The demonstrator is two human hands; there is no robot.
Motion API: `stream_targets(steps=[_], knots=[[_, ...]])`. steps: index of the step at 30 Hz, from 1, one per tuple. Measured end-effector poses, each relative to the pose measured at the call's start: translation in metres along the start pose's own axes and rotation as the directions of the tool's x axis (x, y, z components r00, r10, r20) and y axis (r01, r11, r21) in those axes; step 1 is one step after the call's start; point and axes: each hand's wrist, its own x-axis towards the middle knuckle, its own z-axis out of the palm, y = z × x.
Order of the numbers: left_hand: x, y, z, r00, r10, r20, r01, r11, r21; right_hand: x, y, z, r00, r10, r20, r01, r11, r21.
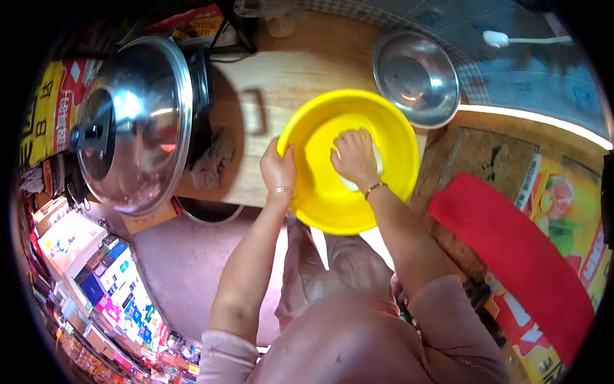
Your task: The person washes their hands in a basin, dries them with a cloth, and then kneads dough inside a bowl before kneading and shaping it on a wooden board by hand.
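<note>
A yellow plastic basin (pixel 313 214) sits at the front edge of the wooden table, close to my body. My left hand (pixel 277 169) grips the basin's left rim, thumb on the inner side and the other fingers outside. Inside the basin, my right hand (pixel 355 155) presses down with curled fingers on a pale, smooth lump of dough (pixel 378 157). Most of the dough is hidden under that hand; only its right side and lower edge show.
A shiny metal bowl (pixel 417 80) stands behind the basin to the right. At left is a large electric pan with a domed glass lid (pixel 150 121). The wooden table (pixel 300 70) lies between them. A red cloth-like strip (pixel 511 256) rests over boxes at right.
</note>
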Motion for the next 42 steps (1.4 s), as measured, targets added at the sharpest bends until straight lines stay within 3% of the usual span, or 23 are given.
stream_targets(steps=[4, 8, 9, 12, 20, 24, 26, 27, 28, 30, 34, 36, 37, 40, 42], knots=[[0.000, 0.004, -0.001, 0.997, -0.045, 0.065, 0.050, 0.996, -0.069, 0.012, 0.009, 0.027, 0.976, -0.068, 0.207, 0.049, 0.994, 0.093], [0.001, 0.005, -0.003, 0.994, -0.057, 0.091, 0.064, 0.996, -0.070, 0.028, 0.007, 0.029, 0.962, -0.116, 0.246, 0.081, 0.986, 0.145], [0.001, 0.002, -0.001, 0.998, -0.003, 0.066, 0.005, 0.999, -0.037, 0.034, 0.007, 0.030, 0.963, -0.118, 0.243, 0.084, 0.986, 0.145], [0.002, 0.004, -0.002, 0.996, -0.023, 0.081, 0.024, 1.000, -0.010, 0.042, 0.006, 0.035, 0.980, -0.127, 0.155, 0.100, 0.980, 0.172], [0.002, -0.002, 0.000, 0.998, 0.034, 0.060, -0.035, 0.999, 0.009, 0.057, 0.004, 0.054, 0.980, -0.053, 0.190, 0.023, 0.987, 0.158], [0.008, -0.011, 0.002, 0.994, 0.089, 0.066, -0.093, 0.994, 0.061, 0.059, 0.004, 0.024, 0.975, -0.184, 0.126, 0.148, 0.956, 0.252], [0.013, -0.013, 0.001, 0.995, 0.077, 0.058, -0.084, 0.988, 0.132, 0.070, -0.013, -0.034, 0.836, 0.102, 0.540, -0.140, 0.990, 0.030], [0.015, -0.014, 0.003, 0.996, 0.085, 0.019, -0.087, 0.990, 0.114, 0.065, -0.019, -0.049, 0.839, 0.062, 0.541, -0.034, 0.997, -0.063], [0.013, -0.016, 0.003, 0.996, 0.090, 0.027, -0.092, 0.991, 0.101, 0.044, -0.018, -0.050, 0.838, 0.075, 0.540, -0.040, 0.996, -0.077], [0.014, -0.013, 0.003, 0.998, 0.049, 0.024, -0.052, 0.994, 0.101, -0.007, -0.003, -0.033, 0.934, -0.272, 0.230, 0.284, 0.958, -0.022], [0.013, -0.010, -0.002, 0.998, 0.005, 0.068, -0.009, 0.998, 0.066, -0.045, 0.000, -0.017, 0.961, -0.210, 0.182, 0.194, 0.976, 0.101], [0.014, -0.013, -0.001, 0.995, 0.078, 0.062, -0.079, 0.997, 0.015, -0.033, -0.002, 0.000, 0.987, -0.103, 0.121, 0.091, 0.990, 0.107], [0.013, -0.009, -0.002, 0.995, 0.084, 0.058, -0.083, 0.996, -0.009, -0.019, -0.003, 0.012, 0.994, -0.091, -0.062, 0.098, 0.987, 0.124], [0.009, -0.004, -0.005, 0.993, 0.034, 0.116, -0.035, 0.999, 0.014, 0.003, -0.005, 0.023, 1.000, -0.006, 0.011, 0.004, 0.985, 0.171], [0.012, -0.005, -0.003, 0.994, 0.074, 0.077, -0.075, 0.997, 0.005, 0.017, -0.003, 0.026, 0.999, -0.031, 0.042, 0.025, 0.991, 0.135]])
